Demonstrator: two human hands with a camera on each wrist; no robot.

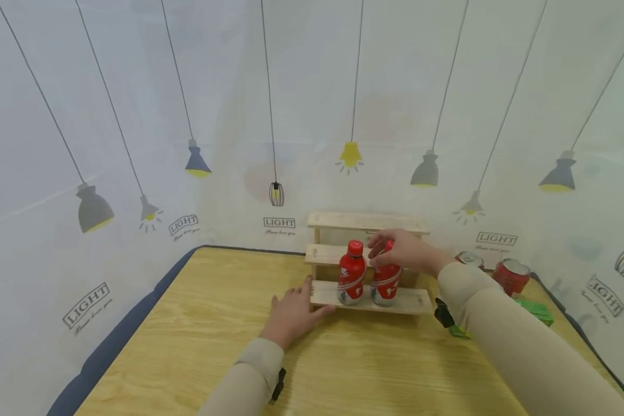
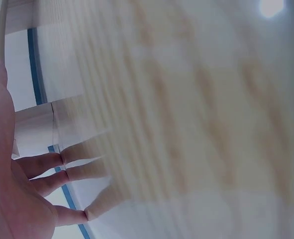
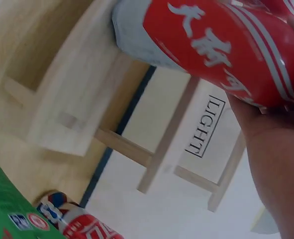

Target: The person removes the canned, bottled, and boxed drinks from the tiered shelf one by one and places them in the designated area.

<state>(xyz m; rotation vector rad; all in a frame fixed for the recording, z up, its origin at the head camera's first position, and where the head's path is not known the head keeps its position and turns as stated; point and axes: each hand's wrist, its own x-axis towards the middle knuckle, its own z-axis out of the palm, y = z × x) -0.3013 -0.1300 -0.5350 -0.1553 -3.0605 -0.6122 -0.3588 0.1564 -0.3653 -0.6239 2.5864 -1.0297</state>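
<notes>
A small three-tier wooden shelf [image 1: 319,296] stands on the table, and two red bottles are upright on its lowest board. The left bottle [image 1: 352,280] has a red cap and a silvery base. Around the upper part of the right bottle [image 1: 385,284], my right hand [image 1: 408,252] has its fingers curled, covering much of its cap. In the right wrist view that bottle [image 3: 221,50] shows white lettering, its base at the board. My left hand [image 1: 293,315] lies at the shelf's left end, thumb along the lowest board; its other fingertips touch the tabletop in the left wrist view.
Two red cans [image 1: 512,276] stand right of the shelf, one partly behind my right sleeve. A green package [image 1: 535,311] lies near them. Behind the shelf hangs a pale cloth [image 1: 229,173] printed with lamps. The wooden table [image 1: 197,335] has dark blue edging.
</notes>
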